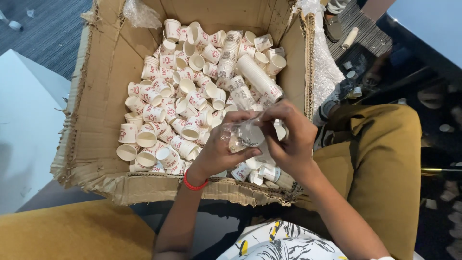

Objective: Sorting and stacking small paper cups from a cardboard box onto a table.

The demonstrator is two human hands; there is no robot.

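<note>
Head view: a torn cardboard box (103, 96) fills the upper middle, its flaps frayed. Loose paper cups (163, 115), white with red print, lie heaped inside, thickest from 9 to 12 o'clock of the box floor. A long stack of nested cups (257, 77) lies tilted toward 1 o'clock, with a shorter stack (230, 50) just beside it at 11 o'clock of it.

Both hands meet over the box's 5 o'clock corner. The left hand (219, 151), with a red band (195, 184) at its wrist, has its fingers curled shut on a clear wrap (243, 135) that covers a cup. The right hand (291, 139) pinches the same wrap from 3 o'clock, thumb and fingertips closed on the film near its top. The wrap sits between the two hands, above the cups near the box's front wall.

Bubble wrap (325, 67) hangs along the box's right wall at 2 o'clock. A mustard-coloured trouser leg (380, 154) lies at 4 o'clock, and a mustard cushion (72, 231) at 7 o'clock. A white surface (24, 120) sits at 9 o'clock.
</note>
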